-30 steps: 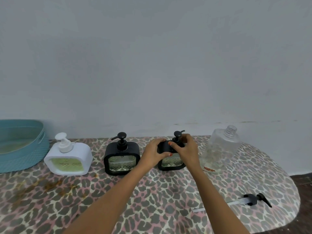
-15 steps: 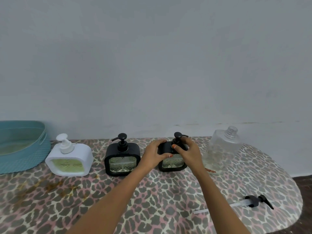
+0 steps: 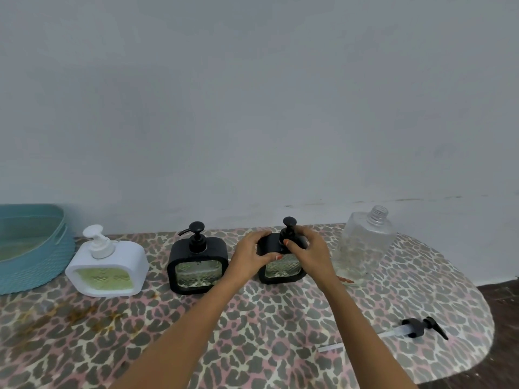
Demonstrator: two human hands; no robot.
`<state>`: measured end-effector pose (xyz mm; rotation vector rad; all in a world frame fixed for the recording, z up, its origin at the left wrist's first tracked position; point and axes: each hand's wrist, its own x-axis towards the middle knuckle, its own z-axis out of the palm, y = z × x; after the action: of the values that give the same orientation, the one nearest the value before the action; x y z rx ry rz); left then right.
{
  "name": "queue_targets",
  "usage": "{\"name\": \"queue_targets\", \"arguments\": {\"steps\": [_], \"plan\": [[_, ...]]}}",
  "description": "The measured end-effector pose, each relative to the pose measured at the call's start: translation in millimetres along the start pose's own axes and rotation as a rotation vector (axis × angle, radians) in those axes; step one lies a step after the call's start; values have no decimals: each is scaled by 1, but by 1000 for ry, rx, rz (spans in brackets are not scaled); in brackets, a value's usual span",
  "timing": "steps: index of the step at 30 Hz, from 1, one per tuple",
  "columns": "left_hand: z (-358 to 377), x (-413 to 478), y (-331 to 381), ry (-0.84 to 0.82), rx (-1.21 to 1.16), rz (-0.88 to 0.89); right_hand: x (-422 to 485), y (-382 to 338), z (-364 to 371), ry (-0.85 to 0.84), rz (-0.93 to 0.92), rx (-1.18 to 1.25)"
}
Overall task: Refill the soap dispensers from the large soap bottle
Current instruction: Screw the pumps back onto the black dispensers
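Three soap dispensers stand in a row near the wall: a white one (image 3: 108, 266) with green soap, a black one (image 3: 198, 263), and a second black one (image 3: 282, 269) further right. My left hand (image 3: 251, 252) grips the left top corner of that second black dispenser. My right hand (image 3: 307, 252) curls round the base of its black pump (image 3: 289, 230). The large clear soap bottle (image 3: 365, 245) stands uncapped just right of my right hand and looks nearly empty.
A black pump head with a clear tube (image 3: 412, 329) lies on the leopard-print table (image 3: 266, 329) at the right front. A teal basket (image 3: 31, 248) sits at the far left. The table edge curves away on the right, and a grey wall rises close behind.
The pump's nozzle, pointing right earlier, no longer shows, so the pump has turned under my right hand. Both hands stay on the dispenser.
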<state>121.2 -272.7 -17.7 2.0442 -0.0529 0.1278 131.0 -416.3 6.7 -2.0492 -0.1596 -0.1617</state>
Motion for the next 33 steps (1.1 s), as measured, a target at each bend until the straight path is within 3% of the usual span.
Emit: {"name": "queue_targets", "arguments": {"steps": [5, 12, 19, 28, 33], "plan": [[1, 1, -1, 6, 6, 5, 4, 1, 8, 93, 33, 21], [1, 2, -3, 13, -6, 16, 1, -3, -5, -162, 19, 61], [1, 2, -3, 16, -3, 12, 8, 1, 6, 59, 64, -25], [1, 2, -2, 19, -8, 6, 5, 0, -9, -178, 73, 125], [1, 2, -2, 13, -4, 5, 10, 4, 0, -48, 63, 77]]}}
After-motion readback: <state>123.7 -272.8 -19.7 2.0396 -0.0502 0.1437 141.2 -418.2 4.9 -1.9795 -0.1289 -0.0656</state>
